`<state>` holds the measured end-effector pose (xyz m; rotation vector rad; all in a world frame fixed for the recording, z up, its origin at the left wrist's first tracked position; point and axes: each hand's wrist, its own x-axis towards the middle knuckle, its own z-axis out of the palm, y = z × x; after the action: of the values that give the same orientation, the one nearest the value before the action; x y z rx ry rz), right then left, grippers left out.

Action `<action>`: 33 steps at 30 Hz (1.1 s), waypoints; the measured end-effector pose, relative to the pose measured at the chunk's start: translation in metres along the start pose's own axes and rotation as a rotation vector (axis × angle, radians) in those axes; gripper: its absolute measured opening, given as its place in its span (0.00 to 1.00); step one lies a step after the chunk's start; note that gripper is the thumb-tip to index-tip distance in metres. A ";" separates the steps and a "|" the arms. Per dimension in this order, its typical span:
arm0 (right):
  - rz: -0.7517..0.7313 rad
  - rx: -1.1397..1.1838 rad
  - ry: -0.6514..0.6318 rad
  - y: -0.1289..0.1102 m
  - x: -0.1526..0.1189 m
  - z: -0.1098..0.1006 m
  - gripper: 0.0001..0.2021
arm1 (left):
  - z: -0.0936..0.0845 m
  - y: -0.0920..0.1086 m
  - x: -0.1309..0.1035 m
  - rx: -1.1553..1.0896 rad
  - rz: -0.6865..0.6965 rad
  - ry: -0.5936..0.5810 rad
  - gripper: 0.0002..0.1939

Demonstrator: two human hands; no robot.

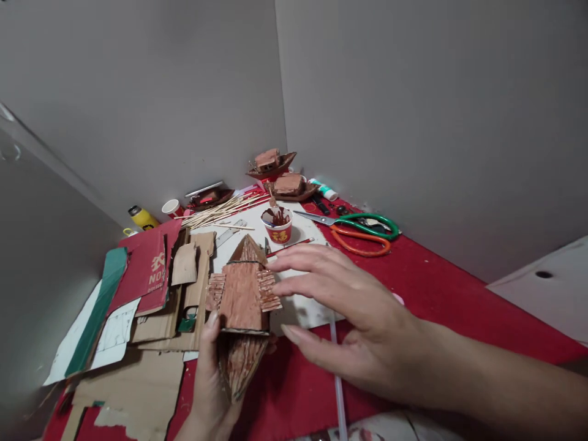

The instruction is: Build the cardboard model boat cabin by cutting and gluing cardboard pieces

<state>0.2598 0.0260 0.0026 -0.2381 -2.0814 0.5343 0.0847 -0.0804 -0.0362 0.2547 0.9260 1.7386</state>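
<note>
A small cardboard model boat (242,300), painted reddish brown, has pointed ends, a flat cabin roof and ridged flaps on both sides. My left hand (212,380) grips it from below, the thumb along its left side and the other fingers mostly hidden underneath. At the boat's right side is my right hand (351,306), fingers spread. Its fingertips are at the right ridged flap (269,290); whether they touch it I cannot tell. Behind the boat stands a paper cup (278,225) with dark brown paint inside and on its rim.
Scissors (362,229) with green and orange handles lie on the red table (441,291). Two finished-looking model boats (289,185) stand near the wall corner. Thin sticks (220,211), a yellow bottle (143,217) and another cup (171,208) are at the back left. Cardboard pieces (133,380) cover the left.
</note>
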 end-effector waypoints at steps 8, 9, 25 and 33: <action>-0.076 -0.061 -0.123 -0.007 0.005 0.016 0.06 | 0.009 -0.006 0.004 -0.021 -0.016 -0.057 0.13; -0.078 -0.069 -0.149 -0.007 0.006 0.018 0.06 | 0.008 -0.006 0.004 -0.015 -0.013 -0.061 0.14; -0.064 -0.062 -0.299 -0.005 0.010 0.034 0.04 | 0.012 -0.008 0.005 -0.221 -0.024 -0.078 0.21; -0.078 -0.110 -0.349 -0.008 0.011 0.038 0.05 | 0.007 -0.010 0.004 -0.200 0.040 -0.113 0.21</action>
<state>0.2221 0.0124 -0.0024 -0.1327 -2.4524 0.4378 0.0949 -0.0728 -0.0394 0.2386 0.6645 1.8197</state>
